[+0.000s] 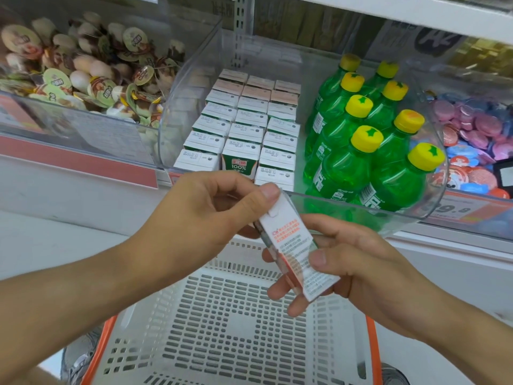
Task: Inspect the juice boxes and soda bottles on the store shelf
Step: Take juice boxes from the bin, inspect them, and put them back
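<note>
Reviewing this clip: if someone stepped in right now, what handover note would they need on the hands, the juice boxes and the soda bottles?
Left hand: pinches the top end of the juice box.
Right hand: its grip is on the lower end, thumb on the printed side, fingers behind.
The box is tilted, held above the white basket, printed text facing up.
The other juice boxes stand in rows in the clear bin; one front slot is vacant.
Green soda bottles stand at the bin's right, untouched.
Done: one box out, under inspection.
Left: the remaining boxes and the bottles.

white slotted basket (230,323) with orange rim, snack cups (83,76) bin, pink-blue cups (472,140)
</note>
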